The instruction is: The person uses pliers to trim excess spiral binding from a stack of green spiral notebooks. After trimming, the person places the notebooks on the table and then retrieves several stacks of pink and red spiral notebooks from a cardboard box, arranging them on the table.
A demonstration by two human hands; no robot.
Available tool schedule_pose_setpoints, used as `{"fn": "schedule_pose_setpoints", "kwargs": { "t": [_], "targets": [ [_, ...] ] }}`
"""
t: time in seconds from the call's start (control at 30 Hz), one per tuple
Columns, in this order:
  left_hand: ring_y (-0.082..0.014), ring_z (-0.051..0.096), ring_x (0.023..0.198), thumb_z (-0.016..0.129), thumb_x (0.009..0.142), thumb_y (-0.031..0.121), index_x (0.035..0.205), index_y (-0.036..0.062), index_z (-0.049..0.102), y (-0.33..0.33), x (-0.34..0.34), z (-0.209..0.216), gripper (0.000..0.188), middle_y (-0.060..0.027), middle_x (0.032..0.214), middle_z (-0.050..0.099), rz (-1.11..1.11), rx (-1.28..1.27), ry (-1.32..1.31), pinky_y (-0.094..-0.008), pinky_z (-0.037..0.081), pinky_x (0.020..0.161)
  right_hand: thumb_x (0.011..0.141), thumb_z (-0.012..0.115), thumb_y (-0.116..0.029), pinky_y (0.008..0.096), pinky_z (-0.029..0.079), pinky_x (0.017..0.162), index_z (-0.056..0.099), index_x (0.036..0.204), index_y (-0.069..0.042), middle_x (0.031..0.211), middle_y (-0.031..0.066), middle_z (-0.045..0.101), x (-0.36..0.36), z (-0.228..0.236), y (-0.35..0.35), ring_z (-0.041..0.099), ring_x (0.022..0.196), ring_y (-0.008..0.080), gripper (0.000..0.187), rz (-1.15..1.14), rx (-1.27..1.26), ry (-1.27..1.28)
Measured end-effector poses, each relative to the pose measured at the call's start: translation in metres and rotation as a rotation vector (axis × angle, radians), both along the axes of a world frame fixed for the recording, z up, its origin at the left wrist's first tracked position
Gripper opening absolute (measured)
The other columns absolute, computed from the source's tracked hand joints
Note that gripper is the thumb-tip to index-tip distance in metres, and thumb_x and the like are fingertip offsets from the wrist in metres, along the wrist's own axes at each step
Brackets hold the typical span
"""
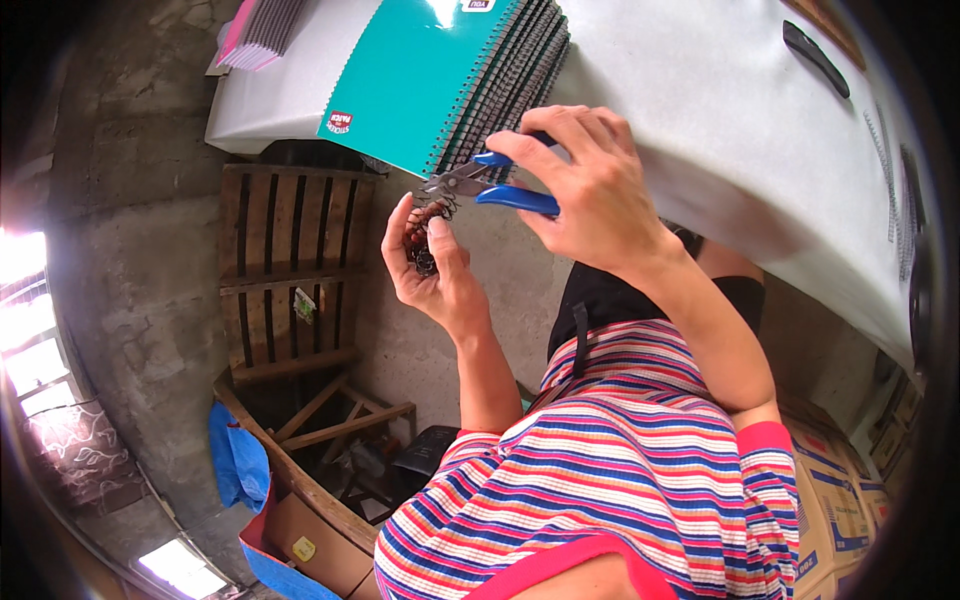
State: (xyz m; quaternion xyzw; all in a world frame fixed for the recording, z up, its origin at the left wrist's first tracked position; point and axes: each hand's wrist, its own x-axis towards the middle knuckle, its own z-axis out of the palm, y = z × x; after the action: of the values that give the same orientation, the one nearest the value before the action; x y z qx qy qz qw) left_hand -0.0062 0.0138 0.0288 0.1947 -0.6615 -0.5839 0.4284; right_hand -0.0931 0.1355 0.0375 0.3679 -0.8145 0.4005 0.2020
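My right hand (605,195) is closed around a pair of blue-handled wire cutters (515,198), whose jaws point left. Their tips are at the top end of some dark coiled binding wire (425,262). This wire is gathered between the thumb and fingers of my left hand (445,285), below the table's edge. Just above the cutters lies a stack of teal spiral notebooks (420,85), its near corner reaching the table edge. Exactly where the jaws meet the wire is too small to tell.
On the white-covered table (690,90) are pink-edged notebooks (258,35) at the far left, a black utility knife (815,60) at the far right and loose wire coils (885,185) near the right edge. A wooden pallet (290,265) leans by the wall; cardboard boxes (835,490) stand lower right.
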Motion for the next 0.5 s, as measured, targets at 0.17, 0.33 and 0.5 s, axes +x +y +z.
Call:
{"fn": "schedule_pose_setpoints", "kwargs": {
  "t": [0.17, 0.33, 0.5],
  "targets": [
    [0.0012, 0.034, 0.051, 0.055, 0.085, 0.004, 0.117, 0.0027, 0.053, -0.0004, 0.0016, 0.0013, 0.031, -0.0008, 0.084, 0.054, -0.014, 0.028, -0.002, -0.0142, 0.025, 0.040, 0.065, 0.075, -0.020, 0.0383, 0.034, 0.089, 0.062, 0.108, -0.016, 0.100, 0.0032, 0.056, -0.0005, -0.0015, 0.0024, 0.054, 0.095, 0.0196, 0.045, -0.024, 0.002, 0.025],
    [0.0013, 0.033, 0.051, 0.055, 0.085, 0.005, 0.116, 0.0024, 0.054, -0.0009, 0.0021, 0.0022, 0.031, 0.0001, 0.082, 0.053, -0.047, 0.066, 0.004, -0.0144, 0.024, 0.040, 0.065, 0.075, -0.022, 0.0385, 0.035, 0.087, 0.062, 0.108, -0.015, 0.098, 0.0019, 0.056, 0.0002, -0.0009, -0.0002, 0.054, 0.094, 0.0189, 0.045, 0.006, 0.045, -0.055],
    [0.0012, 0.035, 0.053, 0.056, 0.085, 0.005, 0.115, 0.0027, 0.055, -0.0014, 0.0038, 0.0025, 0.031, 0.0005, 0.082, 0.054, -0.046, 0.069, 0.011, -0.0140, 0.024, 0.040, 0.065, 0.075, -0.022, 0.0368, 0.038, 0.080, 0.063, 0.105, -0.015, 0.095, 0.0011, 0.056, -0.0002, -0.0006, 0.0002, 0.054, 0.091, 0.0182, 0.043, 0.015, 0.053, -0.033]
  ]
}}
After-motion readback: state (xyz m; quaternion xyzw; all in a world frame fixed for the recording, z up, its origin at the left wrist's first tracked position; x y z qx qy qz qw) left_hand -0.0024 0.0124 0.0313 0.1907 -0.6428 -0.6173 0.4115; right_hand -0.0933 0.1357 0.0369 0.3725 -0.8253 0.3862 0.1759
